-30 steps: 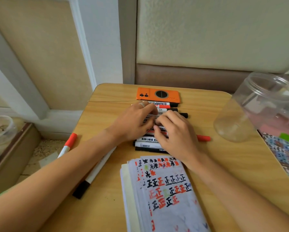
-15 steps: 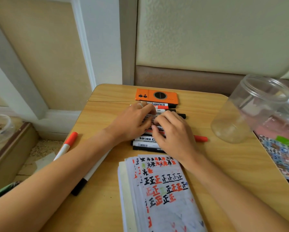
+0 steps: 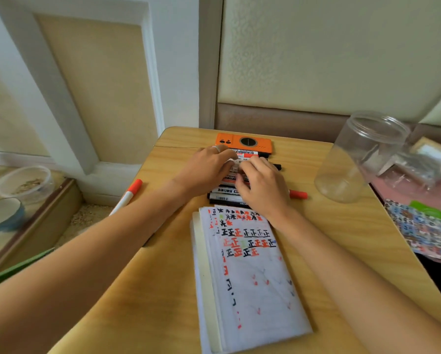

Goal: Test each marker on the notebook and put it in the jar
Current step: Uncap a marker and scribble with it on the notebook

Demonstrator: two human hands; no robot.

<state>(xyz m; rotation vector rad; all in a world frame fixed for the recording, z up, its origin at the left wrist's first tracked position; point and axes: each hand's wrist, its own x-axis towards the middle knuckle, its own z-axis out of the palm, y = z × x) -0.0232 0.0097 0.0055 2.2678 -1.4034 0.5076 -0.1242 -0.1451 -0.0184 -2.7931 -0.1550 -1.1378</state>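
- A small light wooden table (image 3: 163, 290) stands against a padded wall, and two bare forearms reach across it.
- A row of black and white whiteboard markers (image 3: 225, 198) lies side by side in the middle of the table; I count about eight, though the hands cover several, so the number is uncertain.
- The left hand (image 3: 204, 169), with one silver ring on a finger, rests on the row with fingers bent down onto the barrels.
- The right hand (image 3: 262, 185) lies just beside it, fingertips curled onto one marker in the row; whether it truly grips that marker I cannot tell.
- One red marker cap (image 3: 298, 194) sticks out from under the right hand.
- One separate white marker with a red cap (image 3: 127, 198) lies at the table's left edge, partly under the left forearm.
- One open white notebook (image 3: 250, 282), covered with black and red test marks, lies just in front of the row.
- One clear plastic jar (image 3: 360, 159), without a lid, stands at the right edge with no markers in it.
- One orange phone (image 3: 243, 142) lies touching the far end of the row.
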